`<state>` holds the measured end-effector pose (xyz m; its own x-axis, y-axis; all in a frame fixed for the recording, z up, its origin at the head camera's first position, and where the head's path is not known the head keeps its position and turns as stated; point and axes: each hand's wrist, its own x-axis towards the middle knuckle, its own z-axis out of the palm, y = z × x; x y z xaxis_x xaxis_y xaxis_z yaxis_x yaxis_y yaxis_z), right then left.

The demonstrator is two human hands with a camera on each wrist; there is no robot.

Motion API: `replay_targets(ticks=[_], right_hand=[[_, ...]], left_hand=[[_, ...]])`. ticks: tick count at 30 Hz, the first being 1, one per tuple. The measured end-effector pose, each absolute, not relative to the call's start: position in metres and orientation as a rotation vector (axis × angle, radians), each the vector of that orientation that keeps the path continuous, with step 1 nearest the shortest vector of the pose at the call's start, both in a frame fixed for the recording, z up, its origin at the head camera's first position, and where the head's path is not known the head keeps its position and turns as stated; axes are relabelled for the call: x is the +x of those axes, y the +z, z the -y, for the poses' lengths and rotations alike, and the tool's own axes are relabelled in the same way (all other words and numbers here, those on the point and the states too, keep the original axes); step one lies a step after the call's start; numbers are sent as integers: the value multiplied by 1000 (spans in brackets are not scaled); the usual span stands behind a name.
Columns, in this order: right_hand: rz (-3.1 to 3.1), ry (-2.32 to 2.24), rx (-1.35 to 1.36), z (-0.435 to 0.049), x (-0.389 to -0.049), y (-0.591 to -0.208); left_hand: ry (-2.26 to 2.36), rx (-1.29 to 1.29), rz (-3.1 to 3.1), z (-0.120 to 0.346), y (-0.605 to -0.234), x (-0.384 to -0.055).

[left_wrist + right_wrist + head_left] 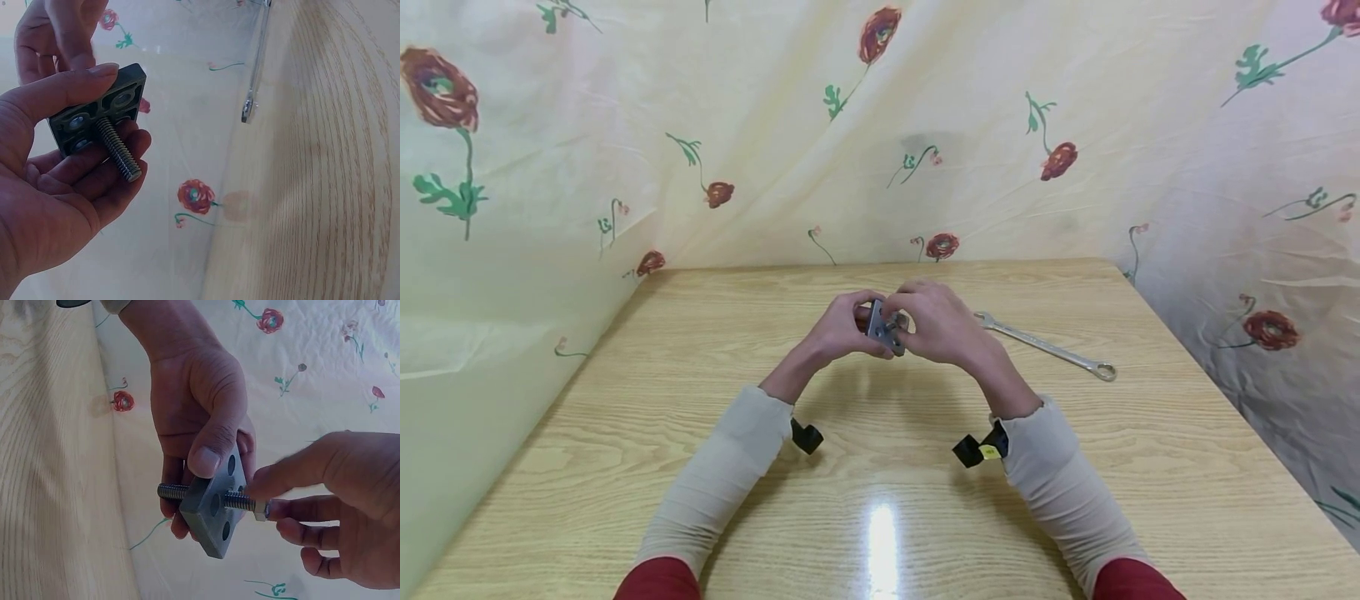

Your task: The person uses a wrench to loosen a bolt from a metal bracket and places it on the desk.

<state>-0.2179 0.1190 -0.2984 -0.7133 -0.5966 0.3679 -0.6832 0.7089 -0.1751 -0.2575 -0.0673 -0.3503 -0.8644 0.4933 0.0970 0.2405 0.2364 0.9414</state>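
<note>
My left hand grips a square grey plate with round holes, its thumb on one face and its fingers behind. Through the middle of the plate runs a threaded hex bolt, which sticks out on both sides. In the left wrist view the plate's other side shows recesses, and the long threaded end of the bolt points out over the left fingers. My right hand pinches the bolt at its hex head, with the head standing off the plate's face.
A combination wrench lies on the wooden table, right of the hands. Flower-patterned cloth hangs behind the table and at both sides. A black wrist device sits under the right forearm, another under the left.
</note>
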Motion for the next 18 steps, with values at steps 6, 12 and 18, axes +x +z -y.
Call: replay_targets(ticks=[6, 12, 18], right_hand=[[2771, 479, 825, -120, -217, -296], [2883, 516, 737, -119, -219, -296], [2852, 505, 768, -118, -219, -297]], left_hand=[[1661, 678, -2295, 68, -350, -257], [1651, 683, -2314, 68, -350, -257], [1657, 689, -2320, 68, -349, -256]])
